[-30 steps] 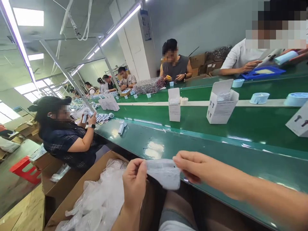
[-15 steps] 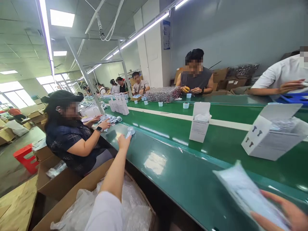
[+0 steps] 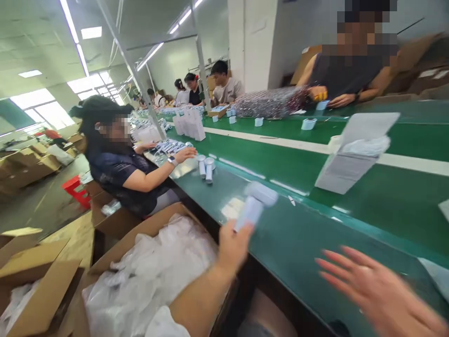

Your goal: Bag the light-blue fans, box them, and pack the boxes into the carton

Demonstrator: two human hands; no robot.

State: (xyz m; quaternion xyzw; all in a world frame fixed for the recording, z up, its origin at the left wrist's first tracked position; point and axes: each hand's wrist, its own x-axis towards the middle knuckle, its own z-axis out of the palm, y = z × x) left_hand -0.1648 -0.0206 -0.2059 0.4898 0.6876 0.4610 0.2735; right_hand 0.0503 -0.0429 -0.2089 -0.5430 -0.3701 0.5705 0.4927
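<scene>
OK, head view: left hand (image 3: 234,245) just below centre frame, fingers and thumb wrapped around the lower end of a pale-blue device (image 3: 249,211). Device is held above the green worktop (image 3: 298,234), blurred, so fine detail is lost. Long axis of its handle runs diagonally: grip end lower left in the fist, head end upper right, pointing away from the wearer toward the belt (image 3: 291,164). Barrel-like head sits crosswise on the handle, its own axis roughly left-right in the frame, dipping slightly at the right end. Which end of the barrel is the front: can't tell.

Right hand (image 3: 380,290), lower right: holding nothing visible, fingers spread and pointing left, over the worktop, well apart from the device. Translucent bag (image 3: 435,276) at the right edge, cut off by the frame.

Two similar devices (image 3: 209,172) side by side on the worktop, left of centre; handles near vertical in the frame, heads at the top. Co-worker's hand (image 3: 185,154) near them, fingers extended toward them; contact unclear.

White box (image 3: 345,168) on the belt, upper right, flap up, leaning right in the frame. Carton (image 3: 122,252) at lower left, full of clear plastic bags (image 3: 150,281), beside the left forearm.
</scene>
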